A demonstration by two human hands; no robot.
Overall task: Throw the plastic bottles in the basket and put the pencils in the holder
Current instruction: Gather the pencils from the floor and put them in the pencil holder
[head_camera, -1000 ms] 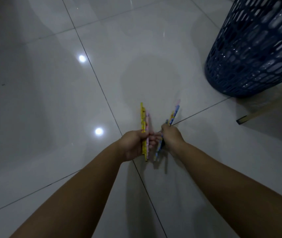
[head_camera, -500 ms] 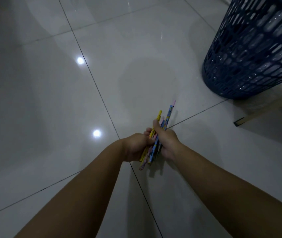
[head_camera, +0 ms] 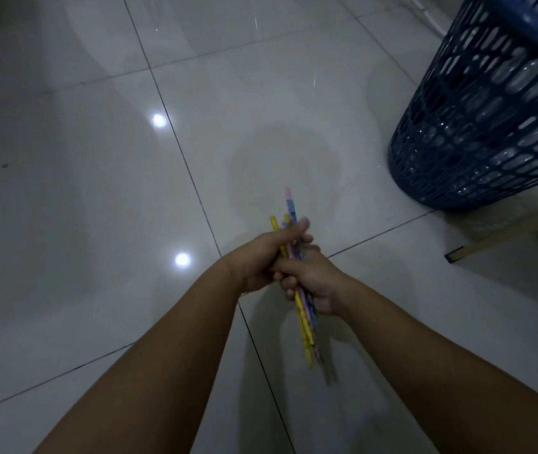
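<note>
Both hands meet over the tiled floor and clasp one bundle of several pencils point(head_camera: 305, 326), yellow, pink and blue. My left hand point(head_camera: 262, 253) wraps the upper part of the bundle, its fingers curled around it. My right hand point(head_camera: 313, 283) grips the bundle just below. Pencil ends stick out above the left hand and below the right one. A blue perforated plastic basket point(head_camera: 477, 126) stands at the upper right, with clear plastic bottles point(head_camera: 523, 77) visible through its holes. No pencil holder is in view.
Glossy white floor tiles point(head_camera: 97, 191) with dark grout lines and two bright light reflections fill the view. A pale wooden bar point(head_camera: 503, 237) lies on the floor beneath the basket at the right edge.
The pencils were split between the two hands a second ago; they are now gathered into one bundle, held by both hands, and the bundle has slid lower through the grip.
</note>
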